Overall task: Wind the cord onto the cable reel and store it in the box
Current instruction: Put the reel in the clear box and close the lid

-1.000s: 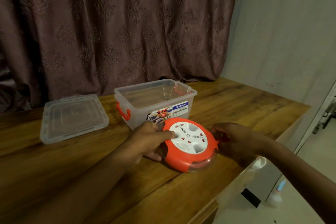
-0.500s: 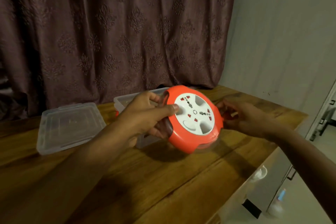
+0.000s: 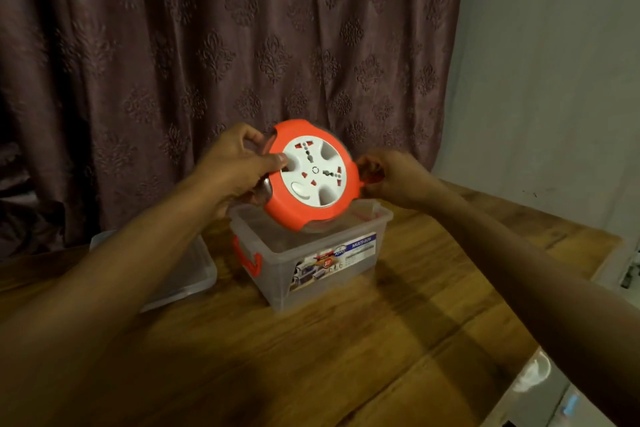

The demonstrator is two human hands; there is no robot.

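Observation:
An orange cable reel (image 3: 311,180) with a white socket face is held tilted in the air, just above the open clear plastic box (image 3: 332,255). My left hand (image 3: 235,168) grips the reel's left edge, thumb on the white face. On the reel's right side my right hand (image 3: 394,177) closes around a red part at the rim. No loose cord is visible. The box stands on the wooden table (image 3: 346,357) and has a red latch on its left side.
The box's clear lid (image 3: 194,274) lies flat on the table to the left, partly behind my left arm. A dark patterned curtain hangs behind the table. The table's right edge drops to the floor, where a small bottle stands.
Both hands lifted the reel off the table and carried it up and back, from in front of the box to above its opening.

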